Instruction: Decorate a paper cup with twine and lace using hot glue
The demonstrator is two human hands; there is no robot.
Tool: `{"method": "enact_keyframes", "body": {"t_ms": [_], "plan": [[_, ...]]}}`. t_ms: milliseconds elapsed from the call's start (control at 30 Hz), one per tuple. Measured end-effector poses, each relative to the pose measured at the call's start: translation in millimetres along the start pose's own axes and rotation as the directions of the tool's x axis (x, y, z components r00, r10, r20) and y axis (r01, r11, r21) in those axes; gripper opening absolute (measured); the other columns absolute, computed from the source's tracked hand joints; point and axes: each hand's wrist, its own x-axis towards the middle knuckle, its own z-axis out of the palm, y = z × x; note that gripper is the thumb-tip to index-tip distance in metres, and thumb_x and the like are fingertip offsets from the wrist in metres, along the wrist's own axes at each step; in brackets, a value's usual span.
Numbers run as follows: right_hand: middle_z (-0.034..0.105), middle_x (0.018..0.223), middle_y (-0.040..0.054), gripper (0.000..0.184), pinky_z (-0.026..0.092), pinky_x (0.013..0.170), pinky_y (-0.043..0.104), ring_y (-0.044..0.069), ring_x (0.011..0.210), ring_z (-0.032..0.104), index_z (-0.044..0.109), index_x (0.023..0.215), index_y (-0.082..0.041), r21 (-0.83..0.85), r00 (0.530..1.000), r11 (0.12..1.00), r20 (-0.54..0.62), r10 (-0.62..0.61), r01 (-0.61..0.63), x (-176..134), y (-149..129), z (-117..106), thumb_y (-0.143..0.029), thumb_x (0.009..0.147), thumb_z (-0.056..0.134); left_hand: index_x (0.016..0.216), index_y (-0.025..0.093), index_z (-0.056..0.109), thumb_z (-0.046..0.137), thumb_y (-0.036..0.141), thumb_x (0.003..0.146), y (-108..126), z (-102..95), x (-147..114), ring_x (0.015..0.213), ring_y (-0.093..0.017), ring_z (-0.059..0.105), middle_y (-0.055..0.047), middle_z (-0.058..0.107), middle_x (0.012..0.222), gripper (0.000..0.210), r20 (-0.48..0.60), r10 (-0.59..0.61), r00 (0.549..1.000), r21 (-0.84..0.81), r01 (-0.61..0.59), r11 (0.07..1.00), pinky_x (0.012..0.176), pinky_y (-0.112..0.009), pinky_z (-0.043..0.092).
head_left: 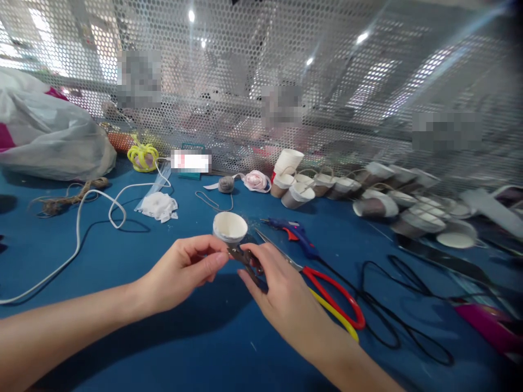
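A small white-rimmed cup (230,227) stands on the blue table, just beyond my fingertips. My left hand (190,269) is closed in a pinch at the tip of a small dark tool (246,260), which looks like pliers or snips. Whatever lies between those left fingers is too small to make out. My right hand (281,291) grips the tool's handles in front of the cup. Beside my right hand lie large scissors (307,271) with one red and one yellow handle, partly hidden by that hand. Past their blades rests a blue glue gun (301,238).
Several small cups (298,196) line the back right below a perforated metal panel (229,65). A grey string ball (226,185), a pink ribbon roll (256,181) and white pieces (158,207) lie behind. A white cable (77,239) runs left, a black cord (379,296) right.
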Motion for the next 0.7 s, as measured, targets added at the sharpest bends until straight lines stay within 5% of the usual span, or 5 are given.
{"method": "enact_keyframes", "body": {"t_ms": [233, 700], "plan": [[0.059, 0.087, 0.0086, 0.014, 0.052, 0.066, 0.036, 0.022, 0.079, 0.061, 0.051, 0.099, -0.017, -0.004, 0.999, 1.0, 0.021, 0.029, -0.029, 0.4, -2.3, -1.7, -0.019, 0.086, 0.047, 0.078, 0.015, 0.057, 0.061, 0.043, 0.076, -2.1, -1.1, 1.1, 0.046, -0.004, 0.031, 0.008, 0.04, 0.051, 0.029, 0.016, -0.033, 0.999, -0.059, 0.034, 0.998, 0.041, -0.017, 0.021], [0.059, 0.094, 0.0094, 0.02, 0.053, 0.075, 0.038, 0.023, 0.088, 0.06, 0.05, 0.103, -0.017, 0.065, 0.999, 0.998, 0.049, -0.001, -0.002, 0.7, -2.9, -6.7, -0.022, 0.084, 0.052, 0.079, 0.014, 0.057, 0.065, 0.041, 0.074, -0.6, -7.3, 2.4, 0.039, -0.002, 0.02, 0.009, 0.032, 0.045, 0.028, 0.214, -0.135, 0.967, -0.293, 0.196, 0.936, 0.039, -0.018, 0.011]]}}
